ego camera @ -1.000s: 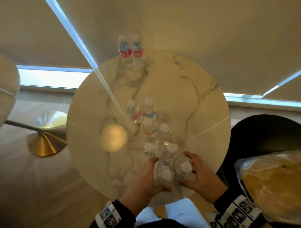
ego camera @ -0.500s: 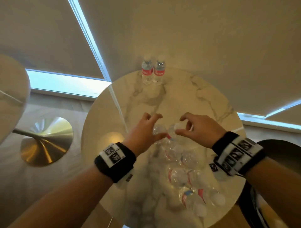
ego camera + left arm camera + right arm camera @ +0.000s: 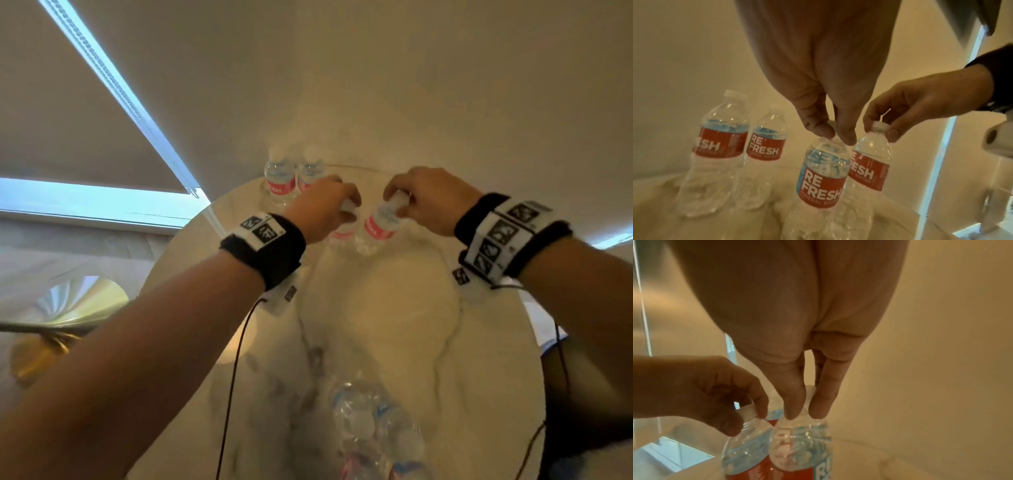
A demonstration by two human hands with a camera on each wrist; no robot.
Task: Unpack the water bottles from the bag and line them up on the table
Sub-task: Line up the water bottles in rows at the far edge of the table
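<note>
On the round marble table (image 3: 394,308), my left hand (image 3: 346,205) pinches the white cap of a clear, red-labelled water bottle (image 3: 822,178). Close on its right, my right hand (image 3: 399,200) pinches the cap of a like bottle (image 3: 378,229). Both bottles hang slightly tilted side by side, and whether their bases touch the table I cannot tell. The left wrist view shows the left hand (image 3: 835,138), the right hand (image 3: 879,128) and its bottle (image 3: 869,170). Two more bottles (image 3: 281,181) (image 3: 310,174) stand upright at the far edge, just left of the held pair. Several bottles (image 3: 373,421) cluster at the near edge.
A window blind hangs right behind the table's far edge. A gold pedestal base (image 3: 51,308) sits on the floor at the left. A dark chair (image 3: 589,411) stands at the table's right edge. Bare marble lies between the near cluster and the held bottles.
Both hands left the near cluster, took one bottle each by the cap, and carried them across the table to beside the two bottles at the far edge.
</note>
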